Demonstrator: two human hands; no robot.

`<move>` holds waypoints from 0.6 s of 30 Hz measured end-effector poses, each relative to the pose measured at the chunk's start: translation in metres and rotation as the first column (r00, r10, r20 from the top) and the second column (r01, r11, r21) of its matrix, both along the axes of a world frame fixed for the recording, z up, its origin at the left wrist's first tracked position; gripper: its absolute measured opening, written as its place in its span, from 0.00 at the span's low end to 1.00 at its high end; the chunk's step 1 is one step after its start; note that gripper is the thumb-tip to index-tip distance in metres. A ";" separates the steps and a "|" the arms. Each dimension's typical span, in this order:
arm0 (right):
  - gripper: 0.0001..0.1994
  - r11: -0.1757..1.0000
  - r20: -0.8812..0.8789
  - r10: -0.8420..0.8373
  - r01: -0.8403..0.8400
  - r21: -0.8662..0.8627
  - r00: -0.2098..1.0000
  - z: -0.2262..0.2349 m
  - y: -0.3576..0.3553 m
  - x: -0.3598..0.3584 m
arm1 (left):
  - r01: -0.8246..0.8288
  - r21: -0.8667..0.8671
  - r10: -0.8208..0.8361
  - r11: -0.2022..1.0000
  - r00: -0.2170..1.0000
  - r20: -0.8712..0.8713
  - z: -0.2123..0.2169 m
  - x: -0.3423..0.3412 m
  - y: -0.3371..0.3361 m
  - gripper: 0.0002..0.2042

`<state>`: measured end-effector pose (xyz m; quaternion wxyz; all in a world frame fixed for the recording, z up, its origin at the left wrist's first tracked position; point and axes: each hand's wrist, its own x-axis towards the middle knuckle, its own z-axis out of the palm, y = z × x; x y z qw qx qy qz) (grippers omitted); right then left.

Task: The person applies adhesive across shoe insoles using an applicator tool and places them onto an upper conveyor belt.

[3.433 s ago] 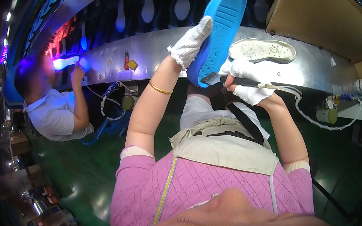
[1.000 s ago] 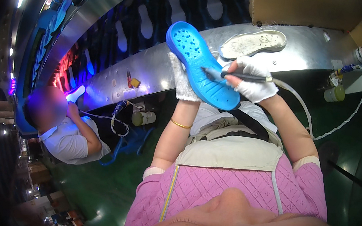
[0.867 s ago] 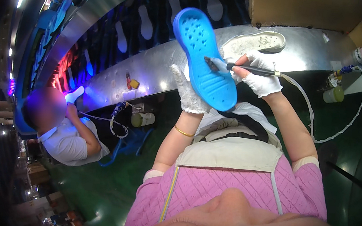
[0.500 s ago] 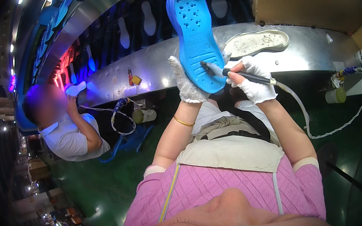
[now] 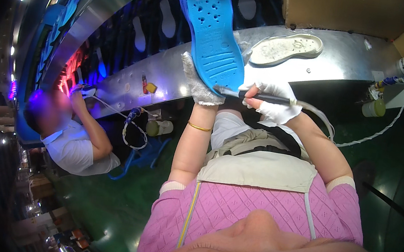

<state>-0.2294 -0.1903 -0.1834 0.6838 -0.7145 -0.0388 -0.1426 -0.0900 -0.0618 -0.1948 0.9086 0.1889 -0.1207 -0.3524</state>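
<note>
Blue sole (image 5: 212,31) (ribbed, dotted with holes) sits clamped in gloved left hand (image 5: 198,82); right hand (image 5: 274,104) pinches slim tool (image 5: 246,95).

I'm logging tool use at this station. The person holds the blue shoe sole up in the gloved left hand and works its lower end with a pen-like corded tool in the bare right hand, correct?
Not quite: the right hand is gloved too, in white, as the head view shows. The left hand does hold the blue shoe sole up, and the pen-like corded tool meets its lower end.
</note>
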 end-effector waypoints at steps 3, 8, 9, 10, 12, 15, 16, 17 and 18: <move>0.04 0.929 -0.207 0.128 -0.044 0.367 0.970 0.005 -0.010 0.004 | 0.033 0.010 -0.034 0.999 0.999 0.043 0.012 -0.004 -0.003 0.39; 0.03 0.994 -0.137 0.056 -0.043 0.098 0.989 0.004 -0.004 -0.005 | 0.094 0.024 -0.096 0.995 0.986 0.133 0.019 0.007 -0.006 0.40; 0.04 0.989 -0.103 0.092 -0.079 0.128 0.990 -0.001 -0.001 -0.007 | 0.142 -0.015 -0.140 0.990 0.986 0.093 0.021 0.009 -0.005 0.40; 0.04 0.981 -0.068 0.128 -0.116 0.156 0.989 -0.007 0.000 -0.008 | 0.140 -0.016 -0.138 0.990 0.986 0.094 0.022 0.011 -0.004 0.40; 0.05 0.969 -0.090 0.178 -0.158 0.190 0.980 -0.007 -0.004 -0.012 | 0.124 -0.002 -0.123 0.992 0.986 0.108 0.023 0.014 -0.003 0.41; 0.06 0.941 -0.145 0.128 -0.074 0.329 0.981 0.009 -0.009 -0.011 | 0.231 -0.047 -0.227 0.972 0.971 0.078 0.029 0.017 -0.005 0.38; 0.06 0.970 -0.098 0.099 -0.074 0.233 0.990 0.011 -0.013 -0.005 | 0.308 -0.093 -0.304 0.947 0.951 0.050 0.029 0.018 -0.005 0.37; 0.06 0.994 0.015 0.036 -0.037 0.102 0.999 0.013 -0.015 -0.002 | 0.332 -0.106 -0.336 0.937 0.942 -0.022 0.029 0.018 -0.005 0.36; 0.07 1.000 0.135 0.009 -0.007 -0.019 0.991 0.016 -0.016 0.004 | 0.332 -0.105 -0.336 0.938 0.942 -0.023 0.030 0.020 -0.007 0.36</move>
